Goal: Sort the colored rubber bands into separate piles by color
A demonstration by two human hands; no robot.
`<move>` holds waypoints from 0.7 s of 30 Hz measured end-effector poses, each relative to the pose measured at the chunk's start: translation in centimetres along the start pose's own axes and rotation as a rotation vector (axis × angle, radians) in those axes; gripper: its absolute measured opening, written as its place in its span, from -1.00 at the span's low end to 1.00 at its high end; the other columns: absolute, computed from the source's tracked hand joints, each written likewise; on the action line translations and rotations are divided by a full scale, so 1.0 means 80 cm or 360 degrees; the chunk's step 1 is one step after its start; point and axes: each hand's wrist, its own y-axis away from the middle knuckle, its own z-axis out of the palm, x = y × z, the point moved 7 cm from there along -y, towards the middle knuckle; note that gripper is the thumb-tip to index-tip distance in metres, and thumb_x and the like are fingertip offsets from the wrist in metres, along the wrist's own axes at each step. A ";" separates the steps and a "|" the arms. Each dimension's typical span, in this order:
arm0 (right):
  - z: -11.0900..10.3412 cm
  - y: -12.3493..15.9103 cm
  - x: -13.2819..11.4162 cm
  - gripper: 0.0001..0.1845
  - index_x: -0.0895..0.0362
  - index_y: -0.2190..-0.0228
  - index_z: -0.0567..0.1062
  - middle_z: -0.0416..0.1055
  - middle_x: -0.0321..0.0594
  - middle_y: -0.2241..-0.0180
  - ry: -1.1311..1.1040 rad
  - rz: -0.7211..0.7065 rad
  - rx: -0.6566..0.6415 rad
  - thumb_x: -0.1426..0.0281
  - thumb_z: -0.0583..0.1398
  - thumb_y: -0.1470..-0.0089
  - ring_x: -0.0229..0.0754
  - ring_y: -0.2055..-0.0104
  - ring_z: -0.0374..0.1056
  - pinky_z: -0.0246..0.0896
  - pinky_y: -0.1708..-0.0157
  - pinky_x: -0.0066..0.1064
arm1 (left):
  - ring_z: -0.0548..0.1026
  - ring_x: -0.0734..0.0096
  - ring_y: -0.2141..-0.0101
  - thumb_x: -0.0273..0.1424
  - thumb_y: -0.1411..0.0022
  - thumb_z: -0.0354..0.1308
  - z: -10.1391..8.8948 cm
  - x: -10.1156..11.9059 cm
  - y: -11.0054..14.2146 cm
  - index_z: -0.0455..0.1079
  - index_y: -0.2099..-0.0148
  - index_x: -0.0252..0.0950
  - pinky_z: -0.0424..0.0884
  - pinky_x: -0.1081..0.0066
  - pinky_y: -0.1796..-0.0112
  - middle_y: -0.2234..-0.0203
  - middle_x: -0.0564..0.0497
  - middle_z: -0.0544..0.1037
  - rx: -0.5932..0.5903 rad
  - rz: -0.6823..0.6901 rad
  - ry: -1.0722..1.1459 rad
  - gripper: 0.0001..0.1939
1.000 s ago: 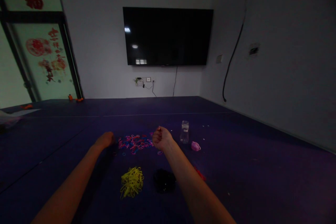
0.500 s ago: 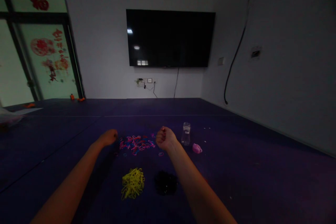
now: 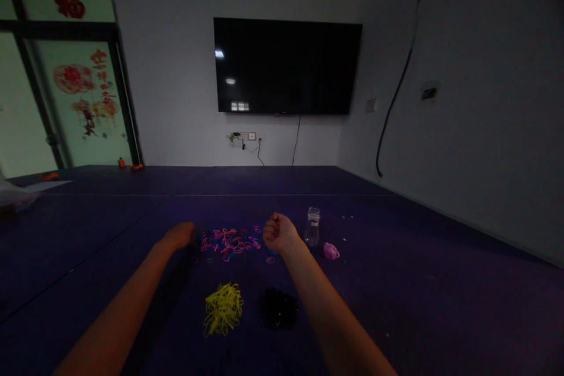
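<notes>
A loose spread of pink, red and blue rubber bands (image 3: pixel 229 242) lies on the dark purple floor between my hands. My left hand (image 3: pixel 181 235) is closed at the left edge of this spread, its fingertips mostly turned from view. At the right edge, my right hand (image 3: pixel 279 234) is curled with the palm side partly up; whatever it may hold is too small to make out. Nearer to me are a heap of yellow rubber bands (image 3: pixel 223 309) and a dark heap of black bands (image 3: pixel 278 308), the latter beside my right forearm.
A clear bottle (image 3: pixel 312 227) stands open right of my right hand, with a pink lid (image 3: pixel 331 251) beside it. Small white bits dot the floor (image 3: pixel 423 305). Orange objects (image 3: pixel 136 167) lie by the door. A television (image 3: pixel 286 67) hangs on the far wall.
My left hand has turned slightly and dipped a little at the left edge of the coloured bands. My right hand stays almost in place, still curled.
</notes>
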 end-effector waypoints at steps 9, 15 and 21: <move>0.001 0.003 -0.001 -0.67 0.12 0.71 0.03 -0.24 -0.53 0.81 0.0003 -0.0009 0.0018 0.43 -0.12 -0.05 -0.44 0.78 -0.38 -0.50 0.79 -0.60 | 0.48 0.35 0.43 -0.56 -0.01 -0.01 0.011 0.009 0.001 0.37 0.53 -0.34 0.22 0.51 0.49 0.49 -0.11 0.54 -0.0038 0.0007 -0.0025 -0.83; 0.002 0.005 -0.002 -0.67 0.12 0.71 0.03 -0.24 -0.53 0.82 -0.0008 -0.0005 0.0035 0.45 -0.13 -0.05 -0.43 0.78 -0.39 -0.51 0.79 -0.60 | 0.47 0.36 0.37 -0.53 -0.01 0.02 0.010 0.010 -0.001 0.38 0.41 -0.31 0.22 0.53 0.45 0.42 -0.08 0.54 -0.0004 0.0024 -0.0014 -0.88; 0.003 0.006 -0.002 -0.67 0.12 0.71 0.03 -0.25 -0.53 0.82 -0.0014 -0.0013 0.0031 0.45 -0.13 -0.05 -0.44 0.78 -0.39 -0.51 0.79 -0.61 | 0.48 0.33 0.40 -0.55 -0.07 -0.08 0.011 0.016 0.005 0.38 0.45 -0.35 0.21 0.50 0.48 0.43 -0.15 0.53 0.0014 0.0010 -0.0038 -0.79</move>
